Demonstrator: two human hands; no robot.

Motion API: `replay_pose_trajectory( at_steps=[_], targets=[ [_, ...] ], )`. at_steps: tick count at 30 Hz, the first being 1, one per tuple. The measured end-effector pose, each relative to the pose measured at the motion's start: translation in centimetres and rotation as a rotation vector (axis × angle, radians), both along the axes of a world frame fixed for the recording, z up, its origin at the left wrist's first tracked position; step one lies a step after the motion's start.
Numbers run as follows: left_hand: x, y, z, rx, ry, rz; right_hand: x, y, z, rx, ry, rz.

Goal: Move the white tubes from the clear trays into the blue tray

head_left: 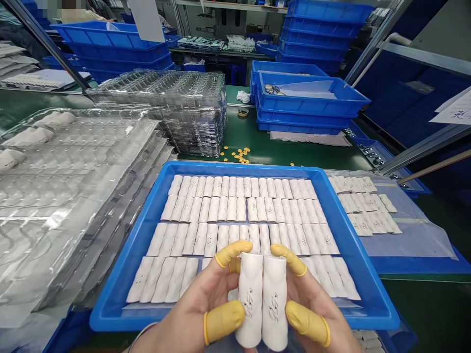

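Note:
My left hand (217,294) and my right hand (309,294) wear yellow finger cots on thumbs and fingertips. Between them, two white sleeves (250,299) with dark printed markings stand side by side, touching. Left thumb and fingers grip the left one; the right hand pinches the other white sleeve (274,304). Both are held above the near edge of a blue tray (127,264). Rows of similar white sleeves (224,208) lie flat in that tray, and my hands hide part of the front row.
Clear plastic blister trays (198,113) are stacked behind and more blister trays (66,196) lie at left. Blue bins (309,105) stand at the back right. Small yellow discs (241,156) are scattered on the green table (253,142). More white sleeves (371,203) lie at right.

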State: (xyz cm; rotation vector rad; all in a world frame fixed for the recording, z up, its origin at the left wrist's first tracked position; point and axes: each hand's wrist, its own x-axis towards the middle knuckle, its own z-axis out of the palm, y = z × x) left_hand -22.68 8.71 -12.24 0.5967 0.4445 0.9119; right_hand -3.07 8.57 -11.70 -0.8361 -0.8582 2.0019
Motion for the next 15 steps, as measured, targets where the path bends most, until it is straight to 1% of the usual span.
replay_pose_trajectory(
  at_steps=[3,7,9,15],
  targets=[
    [0.2,0.3,0.3,-0.033,-0.049,-0.035,0.1,0.2,-0.4,0.009,0.040,0.010],
    [0.2,0.7,0.5,-0.038,-0.100,-0.077,0.1,0.2,-0.5,-0.130,0.048,0.022],
    [0.3,0.9,0.5,-0.038,-0.101,-0.083,0.0,0.2,-0.2,-0.174,0.048,-0.004],
    [0.5,1.1,0.6,-0.070,-0.086,-0.056,-0.1,0.3,0.1,-0.195,0.036,-0.024]
  ],
)
